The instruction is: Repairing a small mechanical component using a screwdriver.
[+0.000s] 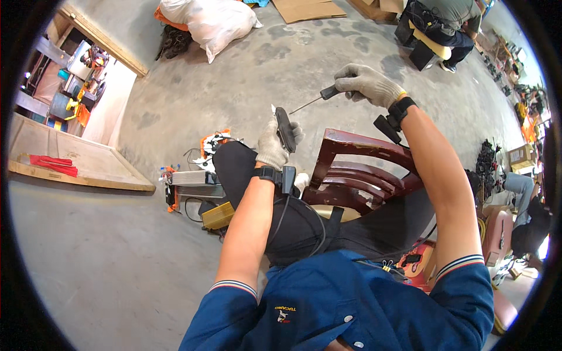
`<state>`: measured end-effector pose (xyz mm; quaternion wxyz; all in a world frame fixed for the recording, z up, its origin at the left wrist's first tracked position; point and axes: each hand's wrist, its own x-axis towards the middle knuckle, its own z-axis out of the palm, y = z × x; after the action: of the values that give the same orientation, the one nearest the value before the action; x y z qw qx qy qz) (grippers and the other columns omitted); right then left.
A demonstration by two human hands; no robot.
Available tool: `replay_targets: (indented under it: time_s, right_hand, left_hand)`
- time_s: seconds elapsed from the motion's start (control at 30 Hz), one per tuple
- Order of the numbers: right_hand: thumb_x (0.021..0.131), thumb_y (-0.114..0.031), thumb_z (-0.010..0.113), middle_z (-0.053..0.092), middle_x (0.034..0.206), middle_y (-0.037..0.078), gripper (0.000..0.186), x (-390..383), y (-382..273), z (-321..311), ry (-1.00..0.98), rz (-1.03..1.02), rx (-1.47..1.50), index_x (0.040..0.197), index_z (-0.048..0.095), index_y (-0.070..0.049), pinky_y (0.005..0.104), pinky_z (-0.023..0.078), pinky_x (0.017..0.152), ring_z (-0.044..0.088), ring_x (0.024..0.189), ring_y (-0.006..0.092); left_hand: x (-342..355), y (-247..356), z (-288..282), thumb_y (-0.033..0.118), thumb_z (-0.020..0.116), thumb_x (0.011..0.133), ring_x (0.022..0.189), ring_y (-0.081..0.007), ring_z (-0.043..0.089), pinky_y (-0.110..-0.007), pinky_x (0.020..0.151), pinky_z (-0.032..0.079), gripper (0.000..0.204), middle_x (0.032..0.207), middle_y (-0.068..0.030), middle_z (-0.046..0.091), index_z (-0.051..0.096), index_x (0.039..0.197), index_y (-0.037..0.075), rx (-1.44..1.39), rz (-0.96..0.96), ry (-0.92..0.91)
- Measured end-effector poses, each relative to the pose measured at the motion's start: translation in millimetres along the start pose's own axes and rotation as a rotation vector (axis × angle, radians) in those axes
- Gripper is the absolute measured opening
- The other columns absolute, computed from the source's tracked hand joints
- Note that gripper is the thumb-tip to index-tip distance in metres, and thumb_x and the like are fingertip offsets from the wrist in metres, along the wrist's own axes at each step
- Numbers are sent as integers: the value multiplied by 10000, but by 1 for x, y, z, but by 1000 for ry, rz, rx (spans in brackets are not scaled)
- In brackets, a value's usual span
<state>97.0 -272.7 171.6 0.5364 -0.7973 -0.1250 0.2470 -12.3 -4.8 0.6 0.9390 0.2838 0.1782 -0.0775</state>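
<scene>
A: What is being held in the left hand (271, 146)?

B: A dark, flat, elongated piece (285, 130); gloved fingers are being wrapped round it. It is being held on edge, slightly tilted, just past the left knee (231, 157). Its exact kind is not being made out.

A: And in the right hand (369, 85)?

B: A screwdriver (329, 92) is being gripped by its dark handle, gloved fingers curled in. The shaft is being aimed down and leftward at the piece. Whether the edge is being touched by the tip cannot be told.

A: Surroundings?

B: Space beside the knee is being taken up by a dark red wooden chair (367, 143). On the left, a finned metal box (196, 182) and a gold-coloured box (218, 216) are being noted, near each other. Farther off, a white sack (213, 23) is being borne by the grey floor (205, 93). Black bands (401, 110) are being worn on both wrists.
</scene>
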Motion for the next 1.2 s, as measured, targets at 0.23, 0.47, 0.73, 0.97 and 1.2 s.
replay_targets:
  time_s: [0.23, 0.47, 0.73, 0.97, 1.2]
  right_hand:
    - [889, -269, 719, 652, 924, 36, 391, 3, 0, 7, -12, 7, -8, 1175, 641, -14, 259, 525, 660, 605, 747, 92]
    - [891, -268, 712, 662, 944, 50, 415, 2, 1, 6, 33, 25, 28, 1200, 637, 0, 242, 528, 644, 607, 721, 88]
    - [914, -242, 707, 628, 919, 31, 347, 1, -1, 7, -1, 16, 95, 1155, 619, -10, 229, 512, 636, 591, 720, 77]
    - [918, -233, 704, 644, 925, 31, 318, 0, -2, 11, -29, 16, 83, 1136, 635, -12, 229, 514, 627, 592, 716, 76]
    - [922, -240, 698, 647, 922, 32, 301, 2, -2, 12, -40, 28, 60, 1118, 644, -17, 228, 515, 623, 596, 717, 75]
  left_hand:
    - [-2, -2, 10, 394, 453, 1057, 879, -343, 709, -510, 776, 620, 431, 1015, -207, 693, 560, 1252, 26, 85, 23, 79]
    - [-5, 0, 14, 436, 451, 1047, 869, -313, 720, -448, 710, 613, 439, 943, -156, 728, 653, 1146, 59, 102, 27, 103]
    - [-2, 4, 10, 506, 397, 1048, 784, -333, 708, -481, 710, 605, 549, 837, -159, 711, 673, 1034, 31, 27, -41, 140]
    - [2, 3, 2, 455, 386, 1053, 705, -323, 670, -489, 714, 603, 536, 792, -148, 675, 664, 1097, -1, -34, -64, 63]
    - [4, 3, 2, 417, 371, 1049, 723, -311, 672, -473, 727, 606, 534, 805, -149, 676, 660, 1120, -27, 8, -42, 72]
